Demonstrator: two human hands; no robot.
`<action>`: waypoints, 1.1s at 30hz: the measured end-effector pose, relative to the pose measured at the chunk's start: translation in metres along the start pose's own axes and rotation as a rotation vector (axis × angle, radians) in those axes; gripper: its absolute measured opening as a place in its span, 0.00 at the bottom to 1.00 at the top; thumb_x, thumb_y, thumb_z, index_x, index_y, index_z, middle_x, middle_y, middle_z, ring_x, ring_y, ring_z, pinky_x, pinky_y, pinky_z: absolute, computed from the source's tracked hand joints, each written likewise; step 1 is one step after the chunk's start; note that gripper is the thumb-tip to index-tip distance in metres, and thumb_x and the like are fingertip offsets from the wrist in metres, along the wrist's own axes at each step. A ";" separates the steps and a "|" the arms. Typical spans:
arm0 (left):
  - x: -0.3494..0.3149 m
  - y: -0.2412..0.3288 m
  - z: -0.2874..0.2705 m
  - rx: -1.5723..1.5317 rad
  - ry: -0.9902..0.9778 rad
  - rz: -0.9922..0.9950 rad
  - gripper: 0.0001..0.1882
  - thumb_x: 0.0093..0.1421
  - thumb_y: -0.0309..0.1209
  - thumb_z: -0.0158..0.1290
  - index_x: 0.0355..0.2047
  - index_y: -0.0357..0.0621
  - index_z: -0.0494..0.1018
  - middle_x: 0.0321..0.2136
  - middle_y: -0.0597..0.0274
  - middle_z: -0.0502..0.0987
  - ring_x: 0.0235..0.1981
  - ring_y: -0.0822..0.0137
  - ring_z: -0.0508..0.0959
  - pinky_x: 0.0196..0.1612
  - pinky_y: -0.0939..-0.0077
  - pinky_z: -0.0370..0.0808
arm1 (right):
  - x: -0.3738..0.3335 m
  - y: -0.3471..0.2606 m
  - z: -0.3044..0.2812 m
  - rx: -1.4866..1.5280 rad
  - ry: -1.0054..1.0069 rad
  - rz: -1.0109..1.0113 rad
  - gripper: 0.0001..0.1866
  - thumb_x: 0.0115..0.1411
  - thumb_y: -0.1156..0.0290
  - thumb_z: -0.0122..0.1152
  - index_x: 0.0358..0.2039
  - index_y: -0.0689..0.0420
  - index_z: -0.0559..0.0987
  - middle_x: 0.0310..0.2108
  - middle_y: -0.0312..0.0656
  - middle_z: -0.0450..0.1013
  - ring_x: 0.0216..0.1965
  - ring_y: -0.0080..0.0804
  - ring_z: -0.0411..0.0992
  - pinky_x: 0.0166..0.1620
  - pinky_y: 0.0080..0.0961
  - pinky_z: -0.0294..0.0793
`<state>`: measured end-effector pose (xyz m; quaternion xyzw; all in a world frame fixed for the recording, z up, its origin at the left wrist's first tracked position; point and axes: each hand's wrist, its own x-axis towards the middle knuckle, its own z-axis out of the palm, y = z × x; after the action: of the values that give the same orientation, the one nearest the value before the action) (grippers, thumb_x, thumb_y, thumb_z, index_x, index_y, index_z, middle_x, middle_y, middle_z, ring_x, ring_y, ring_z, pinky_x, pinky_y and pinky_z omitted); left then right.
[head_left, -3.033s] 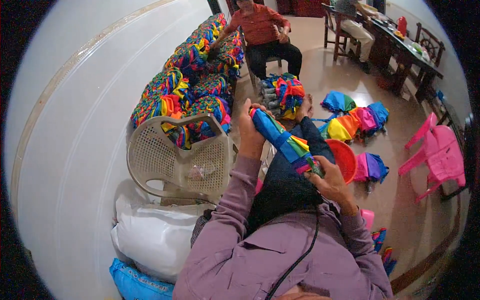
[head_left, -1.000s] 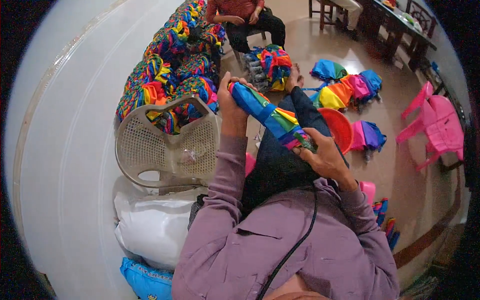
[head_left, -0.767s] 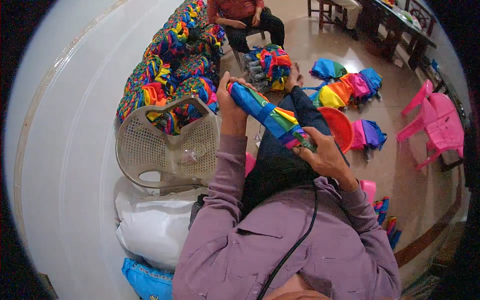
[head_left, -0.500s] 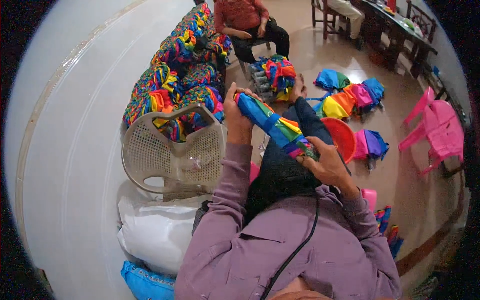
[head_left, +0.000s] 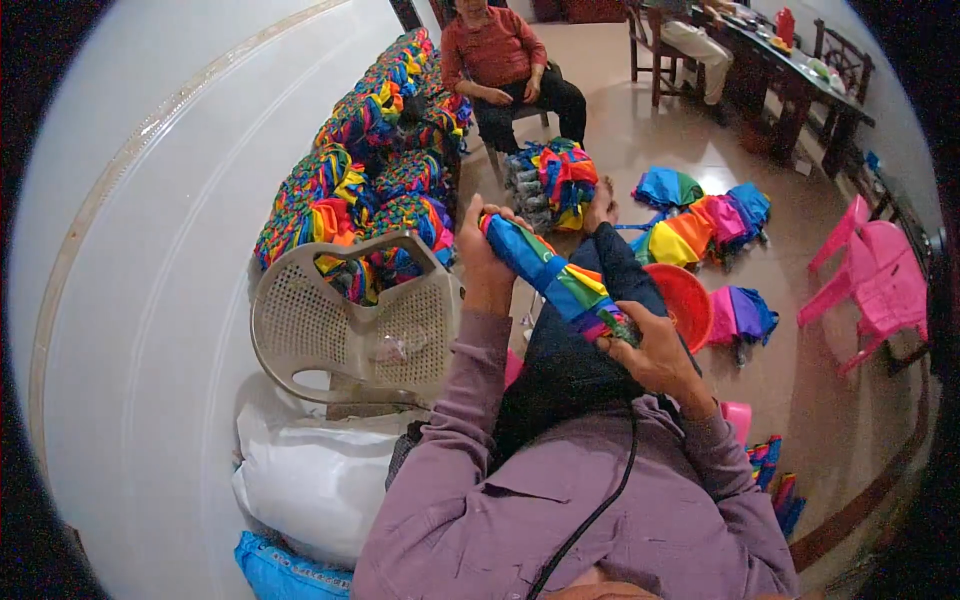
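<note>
A folded rainbow umbrella lies slantwise above my lap, with a blue strap around its middle. My left hand grips its upper left end, fingers wrapped behind it. Around the lower right end, my right hand is closed with the thumb on top. The fabric shows blue, green, yellow, orange and pink panels; the umbrella's handle cannot be made out.
To the left stands a beige plastic chair, with a white sack nearer me. Behind it rises a heap of rainbow umbrellas. A red basin, loose umbrellas and a pink chair are right. A person sits ahead.
The whole scene sits slightly lower in view, as the head has tilted up. Both hands keep their hold on the umbrella, which stays at nearly the same slant.
</note>
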<state>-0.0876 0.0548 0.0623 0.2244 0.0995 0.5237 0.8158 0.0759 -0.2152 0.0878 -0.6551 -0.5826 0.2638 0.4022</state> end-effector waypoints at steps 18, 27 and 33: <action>-0.005 0.001 0.001 -0.010 -0.035 0.016 0.23 0.72 0.50 0.46 0.29 0.47 0.75 0.23 0.55 0.78 0.26 0.53 0.80 0.35 0.51 0.81 | 0.002 0.006 0.003 0.024 0.036 -0.054 0.29 0.58 0.56 0.71 0.52 0.65 0.76 0.38 0.58 0.80 0.39 0.46 0.82 0.43 0.34 0.78; -0.002 0.000 -0.003 -0.008 -0.064 0.029 0.23 0.72 0.50 0.45 0.29 0.47 0.76 0.23 0.55 0.78 0.25 0.53 0.80 0.35 0.52 0.81 | 0.002 0.008 0.002 0.060 0.035 -0.043 0.29 0.57 0.59 0.71 0.53 0.65 0.75 0.38 0.54 0.80 0.40 0.38 0.79 0.45 0.32 0.76; -0.003 0.000 -0.001 -0.018 -0.061 0.021 0.24 0.72 0.51 0.44 0.29 0.47 0.76 0.23 0.55 0.78 0.26 0.52 0.80 0.35 0.51 0.81 | 0.002 0.013 0.003 0.074 0.043 -0.086 0.29 0.58 0.59 0.71 0.54 0.65 0.75 0.38 0.52 0.80 0.40 0.34 0.78 0.44 0.31 0.76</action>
<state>-0.0893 0.0524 0.0612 0.2338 0.0673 0.5259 0.8150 0.0807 -0.2124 0.0759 -0.6196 -0.5913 0.2534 0.4497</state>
